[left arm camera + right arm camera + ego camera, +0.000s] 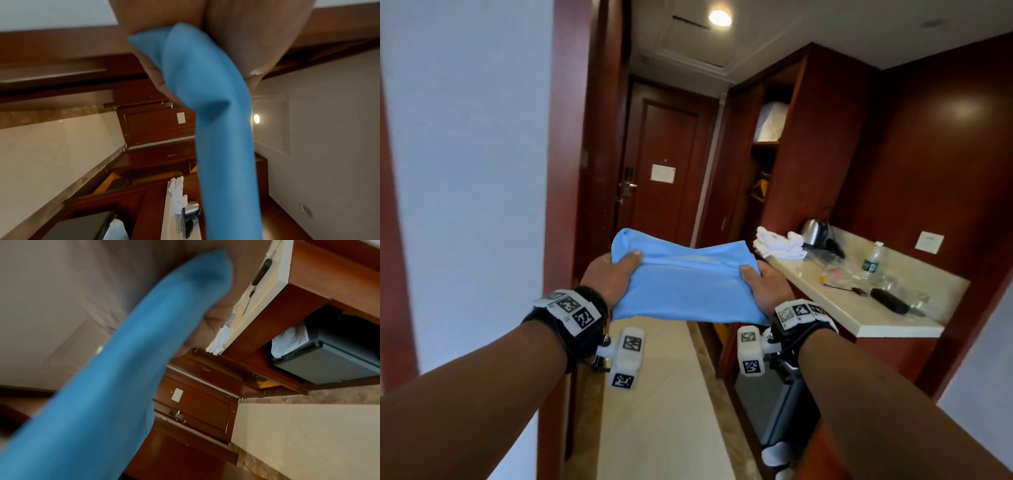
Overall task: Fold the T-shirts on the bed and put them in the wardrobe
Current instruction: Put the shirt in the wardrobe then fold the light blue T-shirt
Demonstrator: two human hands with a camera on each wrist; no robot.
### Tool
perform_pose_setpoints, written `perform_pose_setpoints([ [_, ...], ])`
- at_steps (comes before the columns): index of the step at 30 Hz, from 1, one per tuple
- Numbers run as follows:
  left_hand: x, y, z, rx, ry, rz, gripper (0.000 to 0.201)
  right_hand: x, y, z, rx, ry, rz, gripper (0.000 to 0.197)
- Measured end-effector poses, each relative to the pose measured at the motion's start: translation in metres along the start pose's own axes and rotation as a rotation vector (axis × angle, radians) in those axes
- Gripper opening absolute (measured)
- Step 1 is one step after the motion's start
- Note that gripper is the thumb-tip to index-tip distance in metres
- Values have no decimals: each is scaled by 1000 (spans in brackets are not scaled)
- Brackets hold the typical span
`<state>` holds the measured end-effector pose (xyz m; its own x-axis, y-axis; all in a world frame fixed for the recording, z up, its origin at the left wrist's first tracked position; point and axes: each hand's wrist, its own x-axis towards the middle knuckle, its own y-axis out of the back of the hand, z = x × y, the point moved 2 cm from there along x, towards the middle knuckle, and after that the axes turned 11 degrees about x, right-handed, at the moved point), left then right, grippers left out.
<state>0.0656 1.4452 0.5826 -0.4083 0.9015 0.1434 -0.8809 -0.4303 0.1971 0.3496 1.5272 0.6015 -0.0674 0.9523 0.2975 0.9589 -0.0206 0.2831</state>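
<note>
- Folded blue T-shirt [681, 284] is off any surface, stretched between both hands in the hallway.
- Left hand [607, 277] pinches its left edge, thumb on top, fingers [156, 76] curled underneath.
- Right hand [767, 287] pinches the right edge likewise.
- I see the open wardrobe [767, 164] ahead-right, tabletop [859, 308] with white gloves [779, 243] and kettle [813, 231] beside it.

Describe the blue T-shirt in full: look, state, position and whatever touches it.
The blue T-shirt is plain light blue, a soft smooth knit by its look, folded into a thick flat bundle with layered edges showing. It is held level in the air, in a hallway, short of the open wardrobe. The left hand grips one end and the right hand the other, thumbs on top, fingers beneath. It sags slightly between them. Nothing else touches it.
</note>
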Motion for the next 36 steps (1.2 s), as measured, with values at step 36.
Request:
perform_pose_setpoints([
  [36,605,-316,-53,-34,-56,2,34,610,12,223,-54,119,63,14],
])
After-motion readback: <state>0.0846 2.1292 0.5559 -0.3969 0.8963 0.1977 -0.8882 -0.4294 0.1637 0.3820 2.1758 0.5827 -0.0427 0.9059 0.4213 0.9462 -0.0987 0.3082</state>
